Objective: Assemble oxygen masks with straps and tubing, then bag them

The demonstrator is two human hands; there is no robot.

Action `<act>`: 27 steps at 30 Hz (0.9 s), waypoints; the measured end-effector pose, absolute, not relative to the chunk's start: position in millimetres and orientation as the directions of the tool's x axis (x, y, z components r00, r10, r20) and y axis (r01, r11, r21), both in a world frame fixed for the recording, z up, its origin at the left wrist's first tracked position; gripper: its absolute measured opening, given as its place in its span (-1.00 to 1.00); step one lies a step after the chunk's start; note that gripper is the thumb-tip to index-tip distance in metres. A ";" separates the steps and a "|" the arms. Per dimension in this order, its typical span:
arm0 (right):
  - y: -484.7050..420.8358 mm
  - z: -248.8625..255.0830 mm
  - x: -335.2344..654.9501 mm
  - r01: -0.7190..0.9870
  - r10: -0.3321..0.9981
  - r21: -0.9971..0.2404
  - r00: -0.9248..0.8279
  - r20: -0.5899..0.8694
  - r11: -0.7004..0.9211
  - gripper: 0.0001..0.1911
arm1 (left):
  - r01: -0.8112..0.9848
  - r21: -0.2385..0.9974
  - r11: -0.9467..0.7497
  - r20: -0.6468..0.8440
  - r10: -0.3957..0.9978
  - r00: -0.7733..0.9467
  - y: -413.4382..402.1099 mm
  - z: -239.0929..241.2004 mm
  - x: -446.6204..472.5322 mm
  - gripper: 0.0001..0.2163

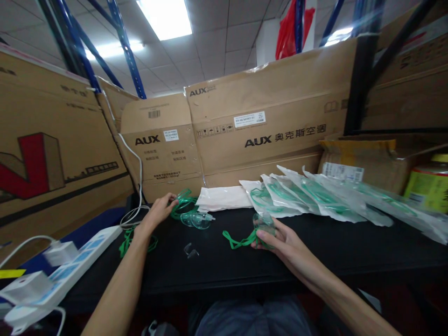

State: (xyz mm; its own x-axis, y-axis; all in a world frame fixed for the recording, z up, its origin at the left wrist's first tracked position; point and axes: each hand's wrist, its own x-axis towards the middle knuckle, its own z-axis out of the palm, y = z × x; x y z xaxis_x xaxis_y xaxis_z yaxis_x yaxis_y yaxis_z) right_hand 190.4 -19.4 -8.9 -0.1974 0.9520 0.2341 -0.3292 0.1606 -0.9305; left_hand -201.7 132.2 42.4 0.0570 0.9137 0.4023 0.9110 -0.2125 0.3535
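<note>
My right hand (280, 240) is closed around a clear plastic mask (264, 224) with a green elastic strap (238, 241) that trails left onto the black table (210, 266). My left hand (159, 211) reaches to the far left of the table and its fingers close on a coil of green tubing (182, 205). Just right of that coil lies another clear mask (198, 219). A small clear plastic piece (191, 252) lies on the table between my arms.
Sealed bags with green tubing (315, 198) fan out along the back right, beside a flat white bag (220, 198). Cardboard boxes (259, 116) wall the back. A white power strip (70, 270) with plugs lies at left. More green strap (128, 240) lies near it.
</note>
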 end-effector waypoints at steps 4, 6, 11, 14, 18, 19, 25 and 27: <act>-18.5 -9.7 190.5 -0.329 0.953 -0.932 -0.201 0.226 0.152 -0.56 | 0.897 0.409 -0.171 0.509 0.858 -0.068 130.3 45.6 -210.5 -0.59; -18.0 -10.5 190.9 -0.335 0.956 -0.931 -0.196 0.219 0.145 -0.55 | 0.887 0.437 -0.146 0.540 0.831 -0.130 128.4 47.9 -214.6 -0.58; -18.1 -10.6 191.5 -0.350 0.956 -0.927 -0.199 0.216 0.137 -0.59 | 0.853 0.511 -0.108 0.597 0.758 -0.262 123.2 52.7 -219.4 -0.56; -18.7 -10.1 191.8 -0.346 0.953 -0.929 -0.210 0.216 0.135 -0.61 | 0.823 0.557 -0.110 0.636 0.694 -0.338 119.9 55.1 -220.1 -0.57; -18.6 -11.1 192.0 -0.341 0.952 -0.930 -0.213 0.221 0.140 -0.58 | 0.772 0.613 -0.169 0.693 0.585 -0.421 112.6 61.2 -217.8 -0.58; -18.4 -11.5 192.0 -0.339 0.952 -0.930 -0.211 0.223 0.143 -0.58 | 0.757 0.622 -0.203 0.706 0.563 -0.429 110.2 63.7 -216.2 -0.58; -17.7 -10.8 191.1 -0.448 0.955 -0.887 -0.200 0.219 0.110 -0.60 | 0.652 0.601 -0.462 0.782 0.509 -0.360 91.8 85.3 -191.2 -0.61; -17.5 -9.9 191.5 -0.523 0.960 -0.847 -0.178 0.217 0.094 -0.62 | 0.615 0.587 -0.526 0.797 0.507 -0.328 82.5 92.9 -176.9 -0.62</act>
State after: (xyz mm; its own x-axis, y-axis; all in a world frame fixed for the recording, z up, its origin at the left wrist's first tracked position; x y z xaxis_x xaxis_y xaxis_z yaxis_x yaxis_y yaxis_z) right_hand 191.5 -17.5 -9.9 -0.1779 0.9599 0.2168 -0.5231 0.0944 -0.8470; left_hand -176.9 82.5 92.9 -0.3281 0.5069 0.7972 0.6151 -0.5258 0.5875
